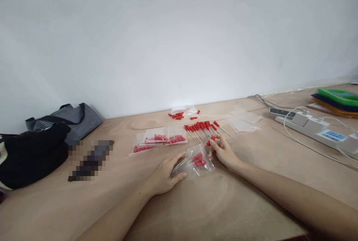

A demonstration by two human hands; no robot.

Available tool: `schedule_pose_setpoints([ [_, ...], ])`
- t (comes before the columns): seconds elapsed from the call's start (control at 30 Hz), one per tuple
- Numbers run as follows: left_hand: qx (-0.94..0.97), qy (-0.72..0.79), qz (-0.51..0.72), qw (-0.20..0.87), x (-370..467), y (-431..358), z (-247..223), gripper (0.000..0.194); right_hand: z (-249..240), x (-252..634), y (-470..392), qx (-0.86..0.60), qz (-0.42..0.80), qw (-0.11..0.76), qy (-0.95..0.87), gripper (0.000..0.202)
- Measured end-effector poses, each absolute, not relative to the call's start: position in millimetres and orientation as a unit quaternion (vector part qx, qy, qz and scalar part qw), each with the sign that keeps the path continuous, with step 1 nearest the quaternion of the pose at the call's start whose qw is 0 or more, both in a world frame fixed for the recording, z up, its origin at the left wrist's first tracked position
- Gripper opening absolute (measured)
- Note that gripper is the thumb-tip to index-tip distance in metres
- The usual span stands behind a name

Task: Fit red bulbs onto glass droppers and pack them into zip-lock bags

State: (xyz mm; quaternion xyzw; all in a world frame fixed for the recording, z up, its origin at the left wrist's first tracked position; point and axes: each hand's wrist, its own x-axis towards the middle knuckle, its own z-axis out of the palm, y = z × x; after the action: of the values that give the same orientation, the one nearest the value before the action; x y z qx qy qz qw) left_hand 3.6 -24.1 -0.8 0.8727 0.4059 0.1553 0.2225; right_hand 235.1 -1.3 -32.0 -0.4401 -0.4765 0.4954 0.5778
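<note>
A clear plastic bag point(190, 164) lies on the table between my hands, with several red-tipped droppers point(199, 160) inside. My left hand point(167, 174) rests at the bag's left side, thumb and fingers spread around its edge. At the upper right of the bag, my right hand point(222, 151) pinches a red-tipped piece point(211, 141) between thumb and fingers. Just beyond it is a row of loose red-tipped droppers point(199, 126) with pale stems. Filled bags point(156, 138) of red-tipped droppers overlap to the left of that row.
Loose red caps point(177, 115) lie near the wall beside a clear bag point(190, 110). Flat bags point(243, 121) are at the right. Farther right are a power strip point(316, 131), cables and stacked coloured items point(338, 99). Black cloth point(36, 155) and a striped bag point(84, 121) sit left.
</note>
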Motion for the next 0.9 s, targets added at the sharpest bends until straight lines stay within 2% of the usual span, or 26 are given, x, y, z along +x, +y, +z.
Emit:
schedule_pose_setpoints([
  [0.1,0.874,0.401,0.159,0.222,3,-23,-2,0.053,-31,233,-4,-0.426,0.531,0.519,-0.517,0.044],
  [0.23,0.874,0.404,0.155,0.219,4,-23,-1,0.053,-32,232,0,-0.378,0.593,0.488,-0.517,0.045],
  [0.37,0.875,0.402,0.161,0.217,3,-23,-2,0.054,-37,230,7,-0.399,0.595,0.443,-0.539,0.044],
  [0.47,0.877,0.395,0.171,0.212,3,-23,-4,0.053,-41,226,10,-0.418,0.557,0.432,-0.573,0.04],
  [0.63,0.879,0.396,0.177,0.2,4,-23,-4,0.053,-41,221,15,-0.516,0.375,0.455,-0.621,0.022],
  [0.7,0.881,0.396,0.176,0.189,5,-23,-3,0.052,-41,225,17,-0.525,0.357,0.462,-0.619,0.02],
  [0.8,0.887,0.392,0.169,0.175,5,-23,-3,0.052,-40,236,16,-0.491,0.406,0.441,-0.632,0.025],
  [0.9,0.887,0.393,0.167,0.173,5,-23,-4,0.05,-37,249,11,-0.419,0.478,0.365,-0.68,0.03],
])
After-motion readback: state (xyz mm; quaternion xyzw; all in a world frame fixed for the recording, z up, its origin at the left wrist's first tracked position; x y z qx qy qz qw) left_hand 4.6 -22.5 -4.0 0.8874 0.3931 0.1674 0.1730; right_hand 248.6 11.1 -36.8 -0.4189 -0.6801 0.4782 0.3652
